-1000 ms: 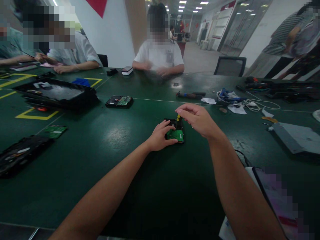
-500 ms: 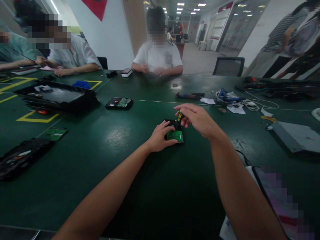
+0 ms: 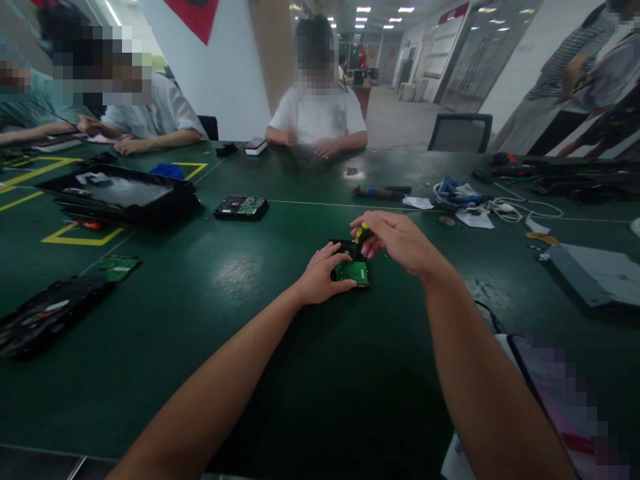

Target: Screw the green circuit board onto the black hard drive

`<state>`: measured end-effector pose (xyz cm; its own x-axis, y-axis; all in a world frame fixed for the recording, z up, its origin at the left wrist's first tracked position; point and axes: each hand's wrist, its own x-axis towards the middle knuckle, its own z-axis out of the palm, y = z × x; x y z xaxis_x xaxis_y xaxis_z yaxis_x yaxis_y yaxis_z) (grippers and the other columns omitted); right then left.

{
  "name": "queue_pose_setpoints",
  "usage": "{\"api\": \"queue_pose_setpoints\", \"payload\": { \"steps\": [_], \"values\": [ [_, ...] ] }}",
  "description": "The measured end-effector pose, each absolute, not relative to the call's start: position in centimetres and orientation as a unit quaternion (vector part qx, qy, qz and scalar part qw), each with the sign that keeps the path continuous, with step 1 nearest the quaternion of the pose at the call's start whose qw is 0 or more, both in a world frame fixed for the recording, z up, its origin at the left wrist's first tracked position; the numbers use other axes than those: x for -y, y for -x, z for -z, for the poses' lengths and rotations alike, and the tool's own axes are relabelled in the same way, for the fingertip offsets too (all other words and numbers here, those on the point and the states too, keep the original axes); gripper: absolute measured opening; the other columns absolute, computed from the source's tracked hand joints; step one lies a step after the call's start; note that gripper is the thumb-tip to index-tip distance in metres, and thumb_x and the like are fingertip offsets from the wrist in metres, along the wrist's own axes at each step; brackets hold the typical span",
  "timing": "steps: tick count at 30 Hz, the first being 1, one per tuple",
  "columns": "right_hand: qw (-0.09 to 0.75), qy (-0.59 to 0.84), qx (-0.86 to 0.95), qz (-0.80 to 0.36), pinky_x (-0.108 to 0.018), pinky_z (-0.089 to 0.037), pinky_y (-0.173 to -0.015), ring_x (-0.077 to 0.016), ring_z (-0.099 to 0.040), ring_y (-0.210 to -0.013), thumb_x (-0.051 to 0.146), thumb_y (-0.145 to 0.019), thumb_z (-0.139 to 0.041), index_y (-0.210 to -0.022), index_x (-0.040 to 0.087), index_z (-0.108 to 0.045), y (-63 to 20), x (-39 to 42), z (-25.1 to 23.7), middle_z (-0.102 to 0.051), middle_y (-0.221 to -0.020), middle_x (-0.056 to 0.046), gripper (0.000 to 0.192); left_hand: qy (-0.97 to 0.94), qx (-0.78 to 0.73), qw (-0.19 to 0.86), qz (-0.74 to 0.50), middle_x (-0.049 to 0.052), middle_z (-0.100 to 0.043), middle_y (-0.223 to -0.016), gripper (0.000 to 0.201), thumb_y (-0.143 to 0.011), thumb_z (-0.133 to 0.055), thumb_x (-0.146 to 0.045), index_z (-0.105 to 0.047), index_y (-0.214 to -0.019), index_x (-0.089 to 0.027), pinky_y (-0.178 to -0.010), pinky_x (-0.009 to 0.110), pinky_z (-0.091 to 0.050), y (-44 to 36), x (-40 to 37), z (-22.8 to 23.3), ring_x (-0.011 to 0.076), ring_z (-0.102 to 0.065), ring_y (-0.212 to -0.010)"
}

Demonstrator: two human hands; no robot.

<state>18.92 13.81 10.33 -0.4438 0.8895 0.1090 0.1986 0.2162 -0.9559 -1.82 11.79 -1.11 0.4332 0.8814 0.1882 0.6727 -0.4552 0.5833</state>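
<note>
A hard drive (image 3: 364, 283) lies flat on the green table, its green circuit board (image 3: 356, 270) facing up. My left hand (image 3: 324, 273) grips it from the left side, thumb along the near edge and fingers over the far part, covering some of the drive. In my right hand (image 3: 389, 239) is a screwdriver with a yellow and black handle (image 3: 362, 233), held between thumb and fingers. It stands steeply over the drive, its lower end near the board's far edge. Whether the tip touches a screw is too small to tell.
Another hard drive (image 3: 241, 207) lies farther off to the left, near a stacked black tray (image 3: 125, 193). A loose green board (image 3: 119, 268) and a black casing (image 3: 47, 313) are far left. Right are cables (image 3: 457, 193), a grey metal box (image 3: 597, 273) and a tablet-like screen (image 3: 545, 400). People sit opposite.
The view has shifted slightly. The screwdriver handle leans a little more, and my right hand has turned slightly with it. My left hand keeps its place on the hard drive.
</note>
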Motion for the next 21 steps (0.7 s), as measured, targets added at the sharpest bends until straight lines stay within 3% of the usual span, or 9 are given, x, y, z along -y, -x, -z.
{"api": "queue_pose_setpoints", "payload": {
  "steps": [4,9,13,16,18,21],
  "values": [
    [0.358,0.399,0.716,-0.447,-0.033,-0.053,-0.066,-0.0169,-0.065,-0.071,0.043,-0.102,-0.054,-0.115,0.024,-0.071,-18.98,-13.87,-10.35,-0.069,-0.089,-0.005,0.029,-0.817,-0.477,0.218,-0.239,0.012,-0.034,-0.168,0.060,-0.086,-0.074,-0.056,-0.061,-0.136,-0.026,-0.127,0.060,-0.025,1.87,-11.71,0.98,0.0378,-0.022,-0.159],
    [0.379,0.445,0.747,-0.317,-0.033,-0.047,-0.066,-0.0174,-0.061,-0.074,0.042,-0.093,-0.067,-0.091,0.021,-0.070,-19.06,-13.99,-10.14,-0.069,-0.085,-0.005,0.021,-0.818,-0.477,0.219,-0.235,0.011,-0.034,-0.168,0.059,-0.087,-0.073,-0.057,-0.060,-0.137,-0.027,-0.127,0.060,-0.025,1.90,-11.77,0.99,0.0373,-0.021,-0.159],
    [0.379,0.444,0.727,-0.362,-0.031,-0.043,-0.057,-0.0129,-0.055,-0.062,0.034,-0.092,-0.064,-0.091,0.020,-0.066,-18.65,-13.89,-9.98,-0.071,-0.091,-0.005,0.013,-0.821,-0.473,0.215,-0.239,0.012,-0.034,-0.168,0.060,-0.086,-0.074,-0.057,-0.061,-0.136,-0.026,-0.127,0.059,-0.025,1.92,-11.95,1.25,0.0379,-0.021,-0.159],
    [0.366,0.402,0.729,-0.416,-0.029,-0.040,-0.051,-0.0102,-0.052,-0.056,0.042,-0.099,-0.057,-0.096,0.021,-0.067,-18.28,-13.77,-9.93,-0.072,-0.096,-0.005,0.024,-0.822,-0.472,0.212,-0.240,0.013,-0.034,-0.168,0.061,-0.086,-0.074,-0.057,-0.061,-0.136,-0.025,-0.127,0.059,-0.024,1.89,-12.02,1.44,0.0384,-0.021,-0.159],
    [0.360,0.391,0.725,-0.439,-0.029,-0.042,-0.051,-0.0106,-0.055,-0.057,0.049,-0.102,-0.052,-0.101,0.021,-0.068,-18.21,-13.76,-9.92,-0.071,-0.100,-0.006,0.032,-0.822,-0.473,0.208,-0.240,0.013,-0.034,-0.168,0.061,-0.086,-0.074,-0.057,-0.061,-0.137,-0.025,-0.127,0.059,-0.024,1.86,-12.01,1.51,0.0379,-0.021,-0.159],
    [0.359,0.386,0.710,-0.467,-0.030,-0.047,-0.056,-0.0130,-0.061,-0.064,0.043,-0.103,-0.050,-0.119,0.023,-0.065,-18.46,-13.82,-10.03,-0.070,-0.104,-0.007,0.029,-0.823,-0.473,0.203,-0.240,0.013,-0.035,-0.167,0.062,-0.087,-0.073,-0.057,-0.060,-0.138,-0.025,-0.127,0.058,-0.025,1.81,-11.93,1.47,0.0369,-0.022,-0.159]
  ]
}}
